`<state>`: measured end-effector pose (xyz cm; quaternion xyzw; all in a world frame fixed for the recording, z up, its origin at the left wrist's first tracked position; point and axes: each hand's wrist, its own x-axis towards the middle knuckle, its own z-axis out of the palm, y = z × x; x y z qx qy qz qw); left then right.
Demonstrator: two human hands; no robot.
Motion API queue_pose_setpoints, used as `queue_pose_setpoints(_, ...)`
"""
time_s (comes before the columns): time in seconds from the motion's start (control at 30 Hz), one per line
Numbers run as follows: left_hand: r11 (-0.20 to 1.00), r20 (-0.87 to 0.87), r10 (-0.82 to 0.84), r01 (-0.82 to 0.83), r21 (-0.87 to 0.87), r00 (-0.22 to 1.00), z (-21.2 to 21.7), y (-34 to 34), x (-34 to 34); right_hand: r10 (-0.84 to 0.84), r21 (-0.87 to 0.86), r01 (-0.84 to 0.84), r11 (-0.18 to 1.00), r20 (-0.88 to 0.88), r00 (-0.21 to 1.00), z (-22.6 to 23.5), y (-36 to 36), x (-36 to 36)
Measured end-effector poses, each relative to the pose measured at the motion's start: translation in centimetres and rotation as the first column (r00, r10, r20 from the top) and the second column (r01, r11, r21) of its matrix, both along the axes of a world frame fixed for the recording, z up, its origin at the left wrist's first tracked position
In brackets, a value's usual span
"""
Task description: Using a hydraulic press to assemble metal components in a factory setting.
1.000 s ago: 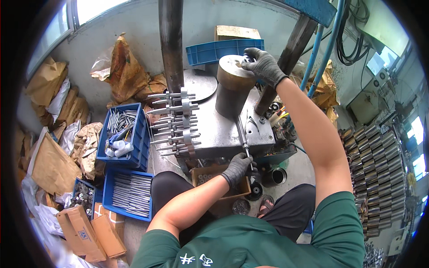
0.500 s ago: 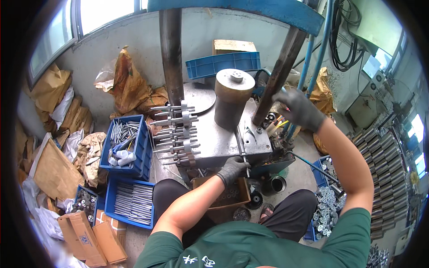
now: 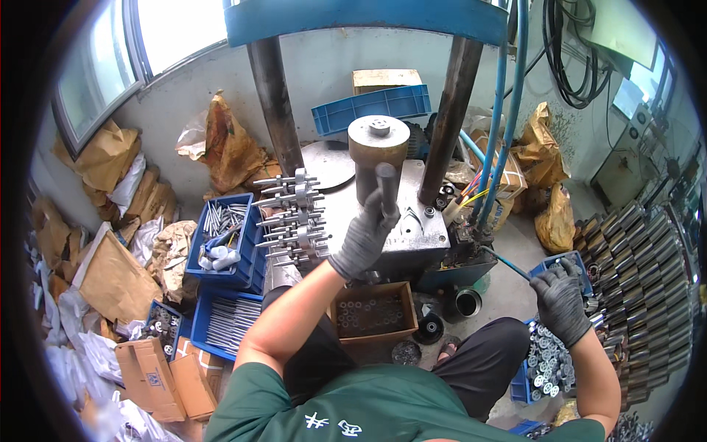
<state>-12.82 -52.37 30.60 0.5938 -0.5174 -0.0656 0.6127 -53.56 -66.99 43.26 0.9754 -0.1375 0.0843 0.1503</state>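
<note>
My left hand (image 3: pixel 368 232), in a dark grey glove, is wrapped round a dark metal cylinder (image 3: pixel 385 188) standing roughly upright in front of the press's thick round ram (image 3: pixel 378 140). Whatever is under the fist is hidden. My right hand (image 3: pixel 561 302), gloved too, closes over the outer end of a thin blue lever (image 3: pixel 508 263) that runs out from the right side of the press. Beside my left hand, a row of metal shafts with round collars (image 3: pixel 298 210) lies along the left edge of the press's steel bed (image 3: pixel 431 234).
Blue crates (image 3: pixel 258 254) of metal rods stand at left. A cardboard box (image 3: pixel 409 313) with small rings sits below the bed. Gear-like wheels (image 3: pixel 545 361) fill a crate at right, near stacked dark tubes (image 3: pixel 633 280). Two steel columns (image 3: pixel 276 103) flank the ram.
My left hand has risen from a thin shaft at the bed's front edge and now grips the dark cylinder. My right hand has come down from beside the right column to the lever.
</note>
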Motion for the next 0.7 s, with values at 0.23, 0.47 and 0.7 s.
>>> queue_pose_setpoints(0.23, 0.9, -0.074, -0.127, 0.083, -0.428, 0.989, 10.7, -6.1, 7.9, 0.07, -0.137, 0.004, 0.991, 0.531, 0.845, 3.2, -4.3, 6.6)
queue_pose_setpoints(0.47, 0.93, -0.327, 0.105, -0.209, -0.301, 0.939, 14.5, -11.6, 14.7, -0.36, 0.146, 0.331, 0.932, 0.458, 0.813, 6.6, -9.7, 11.0)
queue_pose_setpoints(0.7, 0.979, -0.281, 0.136, -0.172, -0.108, 0.95, 15.2, -13.0, 15.4, -0.398, 0.131, 0.376, 0.917, 0.347, 0.85, 5.7, -12.7, 11.9)
